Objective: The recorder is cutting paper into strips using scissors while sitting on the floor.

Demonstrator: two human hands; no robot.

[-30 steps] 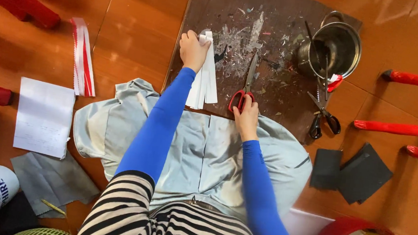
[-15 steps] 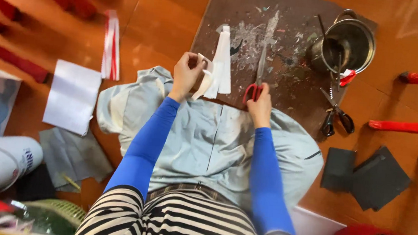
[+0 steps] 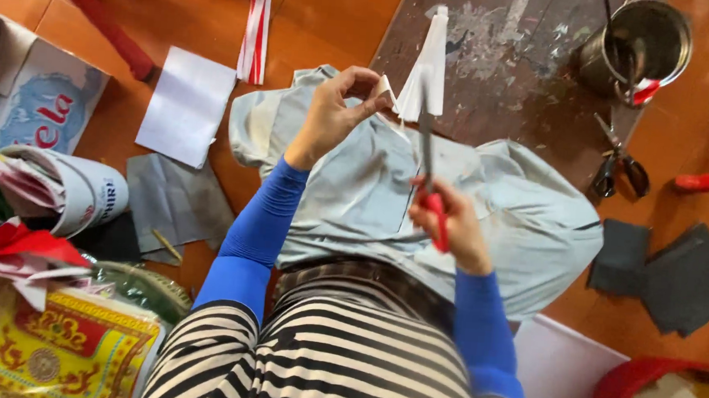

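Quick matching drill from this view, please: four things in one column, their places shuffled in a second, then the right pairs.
1. white paper
2. red scissors
3. metal pot
4. black scissors

a. on the dark board, top right
b. in the right hand
c. on the floor below the pot
d. pinched by the left hand

Pairs: 1-d, 2-b, 3-a, 4-c

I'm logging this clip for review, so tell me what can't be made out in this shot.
Head view only:
- Red-handled scissors: the right hand covers the handles, so its grip is hidden; blades are edge-on.
- Folded white paper: the fold count is too small to tell where the left hand pinches it.
- Round metal tin: the contents are dark.
- Red plastic tub: cut off by the bottom edge.
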